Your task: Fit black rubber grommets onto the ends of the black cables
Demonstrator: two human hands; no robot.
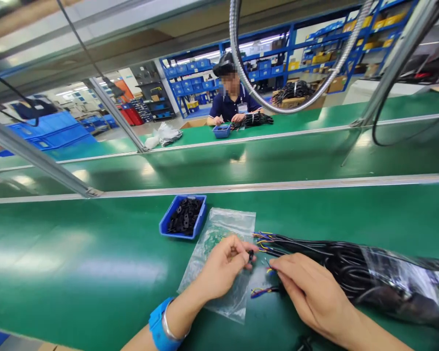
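Note:
My left hand (221, 268) is closed in a pinch around a small black plastic part (251, 255), held over a clear plastic bag (229, 307) on the bench. Facing it, my right hand (310, 290) has its thumb and fingers together on a black cable end, whose thin coloured wires (269, 271) poke out at the fingertips. Most of that cable is hidden under the hand. A bundle of black cables (346, 258) with stripped coloured ends lies beside and behind my right hand, partly wrapped in clear film. One more wire end (261, 292) rests just below the fingers.
Beyond the bag stands a blue bin (179, 236) full of small black parts. A metal rail (219, 188) crosses the green bench (76, 263). Across from me sits a person (234, 100) handling cables by another blue bin (222, 131). A flexible metal conduit (289, 110) hangs overhead.

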